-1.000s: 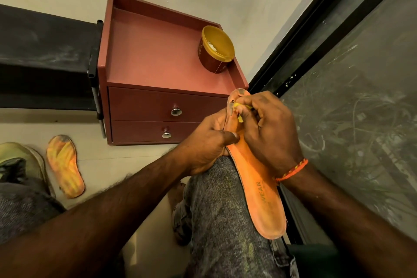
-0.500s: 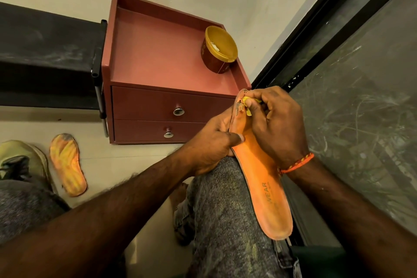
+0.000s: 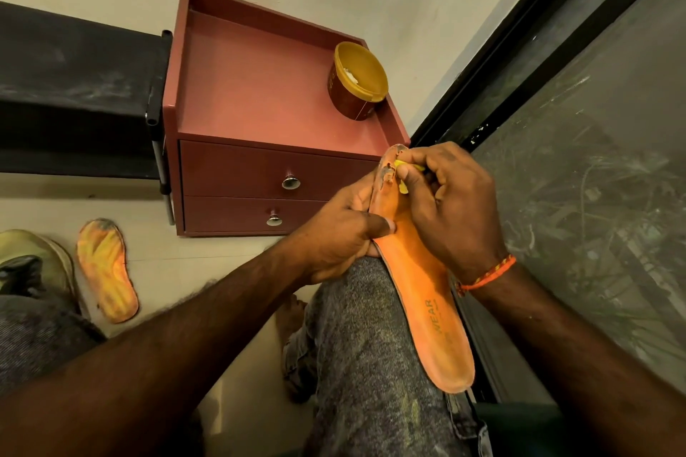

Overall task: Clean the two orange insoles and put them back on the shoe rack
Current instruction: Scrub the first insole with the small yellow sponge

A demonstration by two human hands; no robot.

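Observation:
An orange insole (image 3: 427, 293) printed "WEAR" lies along my right knee, its worn toe end pointing up. My left hand (image 3: 341, 234) grips its left edge near the toe, thumb pressed on the top face. My right hand (image 3: 445, 204) is closed on a small yellow piece (image 3: 402, 174), which it presses against the dirty toe area. The second orange insole (image 3: 105, 269) lies flat on the floor at the left, streaked yellow and grey at the toe. The black shoe rack (image 3: 74, 93) stands at the far left.
A reddish two-drawer cabinet (image 3: 256, 96) stands against the wall ahead, carrying an open yellow-lined tub (image 3: 358, 80). A dark-framed glass door (image 3: 594, 122) fills the right side. A shoe (image 3: 29, 263) sits at the left edge beside the floor insole.
My right hand has slid the yellow piece a little higher along the insole's toe. The left hand keeps its grip, and the view has shifted slightly.

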